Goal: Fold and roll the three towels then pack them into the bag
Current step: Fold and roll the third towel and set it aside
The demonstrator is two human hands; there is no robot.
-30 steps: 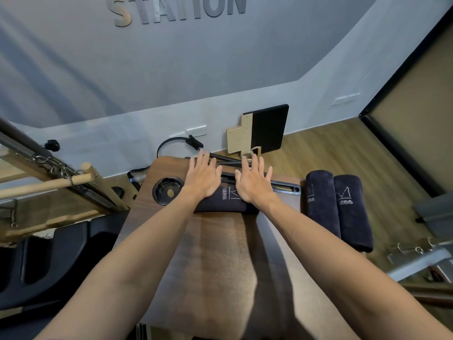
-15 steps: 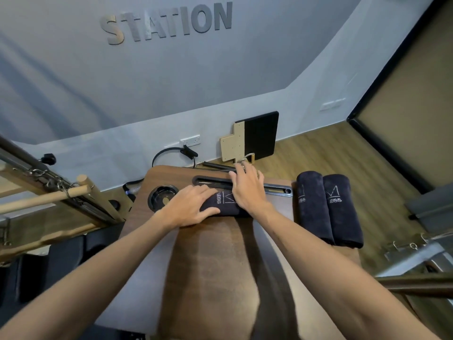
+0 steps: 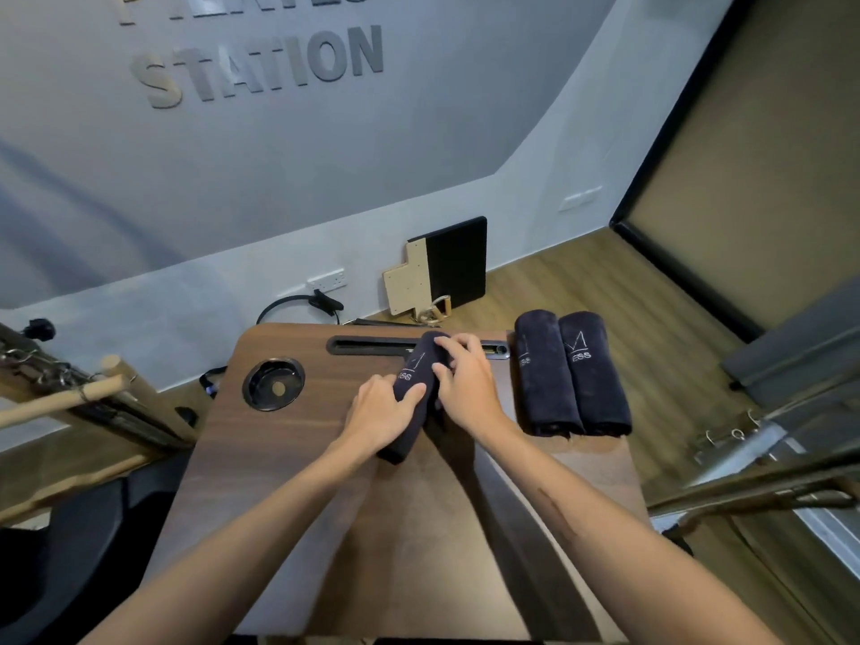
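Gripping the rolled towel (image 3: 415, 393) near the table's far edge (image 3: 298, 326), both hands (image 3: 426, 395)

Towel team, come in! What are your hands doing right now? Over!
Left hand and right hand both grip third rolled towel. Two rolled towels wait at right. No bag in view.

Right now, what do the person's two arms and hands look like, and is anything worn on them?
Both forearms are bare up to the picture's edge: no sleeves, watch or bracelet show. The left hand and the right hand wear no gloves, and no rings are visible. The right forearm carries a long, thin dark mark along its upper side.
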